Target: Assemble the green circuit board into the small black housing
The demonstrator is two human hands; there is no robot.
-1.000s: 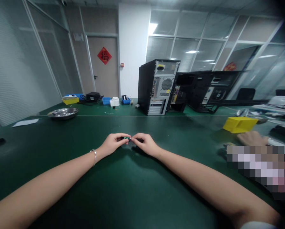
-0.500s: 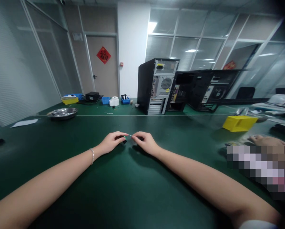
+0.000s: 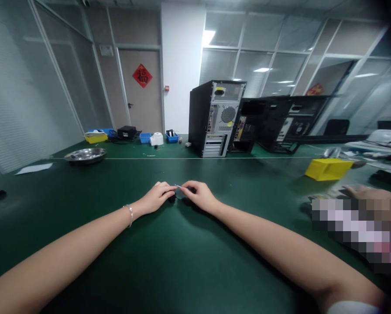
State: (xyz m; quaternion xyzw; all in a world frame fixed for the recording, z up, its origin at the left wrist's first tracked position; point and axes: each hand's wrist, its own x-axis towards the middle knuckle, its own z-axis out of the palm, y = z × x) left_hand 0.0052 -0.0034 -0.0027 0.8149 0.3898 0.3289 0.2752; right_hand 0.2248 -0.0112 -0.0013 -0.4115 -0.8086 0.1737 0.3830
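One rod (image 3: 178, 186), three computer cases (image 3: 219, 120)

This looks like an electronics workshop in an office: computer cases (image 3: 217, 117) stand on a long green counter (image 3: 182, 270) with blue bins (image 3: 145, 138), a yellow bin (image 3: 323, 171) and a metal bowl (image 3: 89, 154), while glass partitions (image 3: 257, 32) and a plain door (image 3: 146, 109) enclose the room.

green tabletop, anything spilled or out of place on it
Slightly: a few tiny pale scraps lie loose on the smooth green tabletop, in front of a small blue plastic bin, outside any container. No liquid spill stands out.
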